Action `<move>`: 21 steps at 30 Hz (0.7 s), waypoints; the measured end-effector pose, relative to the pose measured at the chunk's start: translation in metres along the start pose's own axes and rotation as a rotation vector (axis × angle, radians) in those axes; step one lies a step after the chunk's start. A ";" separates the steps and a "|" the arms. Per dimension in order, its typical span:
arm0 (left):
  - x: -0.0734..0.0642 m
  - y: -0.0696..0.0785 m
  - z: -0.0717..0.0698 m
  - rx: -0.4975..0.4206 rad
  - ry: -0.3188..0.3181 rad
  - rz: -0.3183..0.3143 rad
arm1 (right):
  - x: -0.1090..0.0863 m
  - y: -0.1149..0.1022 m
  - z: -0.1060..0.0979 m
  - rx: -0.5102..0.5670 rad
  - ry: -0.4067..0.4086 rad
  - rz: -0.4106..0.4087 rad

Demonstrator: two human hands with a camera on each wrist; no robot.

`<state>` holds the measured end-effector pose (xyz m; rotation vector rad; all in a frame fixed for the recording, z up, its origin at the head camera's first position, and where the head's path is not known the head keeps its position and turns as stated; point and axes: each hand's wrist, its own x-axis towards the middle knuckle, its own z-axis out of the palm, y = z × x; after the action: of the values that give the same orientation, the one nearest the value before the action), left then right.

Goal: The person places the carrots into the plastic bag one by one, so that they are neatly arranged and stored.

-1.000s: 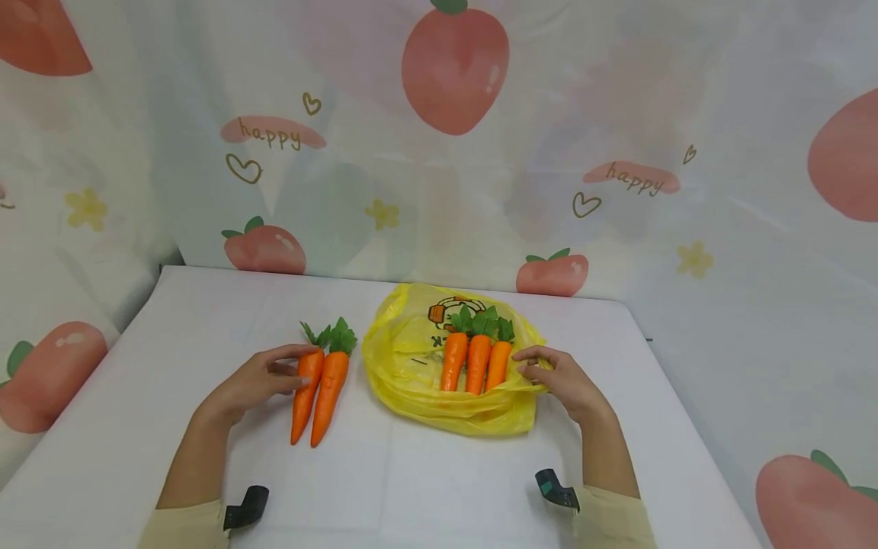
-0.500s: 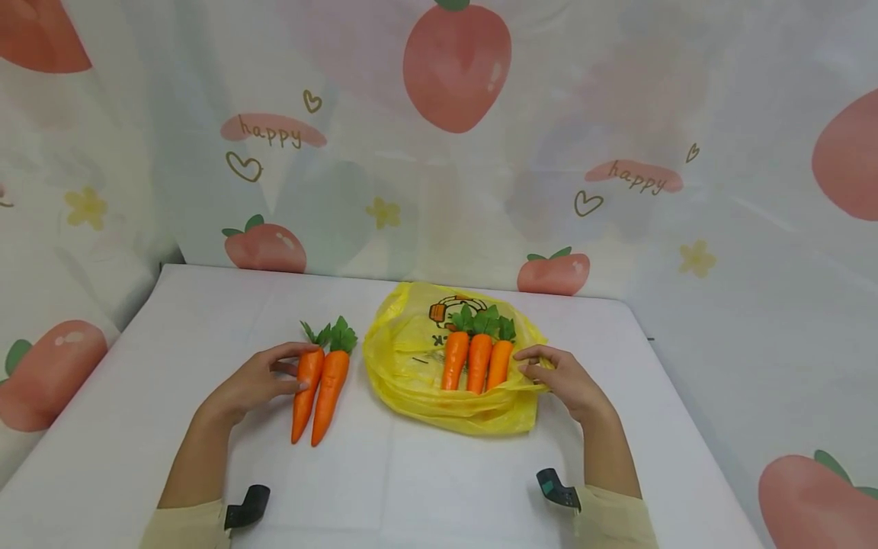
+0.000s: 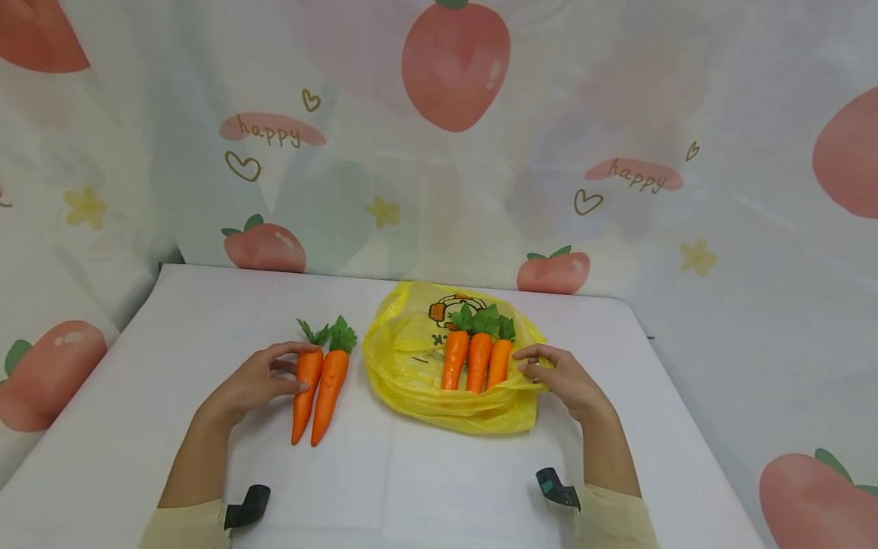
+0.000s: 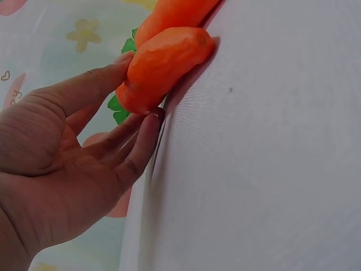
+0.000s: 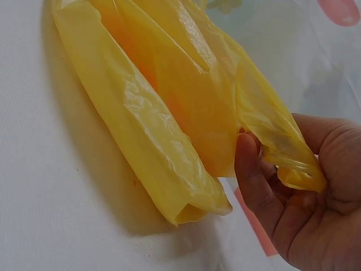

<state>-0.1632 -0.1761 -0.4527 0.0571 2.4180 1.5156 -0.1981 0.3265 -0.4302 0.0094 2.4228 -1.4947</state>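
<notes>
In the head view two orange carrots with green tops lie side by side on the left. My left hand point(image 3: 257, 381) holds the left carrot point(image 3: 302, 408) between thumb and fingers near its thick end; the left wrist view shows the thumb on one side of it. The other carrot point(image 3: 330, 396) lies just to the right. A yellow plastic bag point(image 3: 405, 389) lies to the right of the middle, its mouth spread, with three carrots point(image 3: 479, 362) inside, their lower tips hidden by its front fold. At the bag's right edge, my right hand point(image 3: 572, 385) pinches the thin plastic.
A white cloth covers the table point(image 3: 384, 488). Behind it and along both sides hangs a curtain point(image 3: 439, 213) printed with fruit. Dark angled wrist mounts point(image 3: 248, 507) sit at both sleeves.
The left carrot's leafy top has shifted slightly to the left. Both hands, the bag and the other carrots stay almost where they were.
</notes>
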 end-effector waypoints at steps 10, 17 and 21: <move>0.000 0.004 -0.001 -0.023 0.028 0.014 | 0.000 -0.002 0.000 -0.011 0.003 -0.003; -0.003 0.007 -0.001 -0.030 0.043 0.009 | -0.001 -0.002 0.000 -0.010 0.001 0.001; -0.003 0.006 -0.002 -0.048 0.046 0.008 | -0.001 -0.001 0.001 -0.012 0.000 -0.004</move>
<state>-0.1610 -0.1754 -0.4457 0.0219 2.4180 1.5948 -0.1977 0.3255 -0.4291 0.0026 2.4326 -1.4821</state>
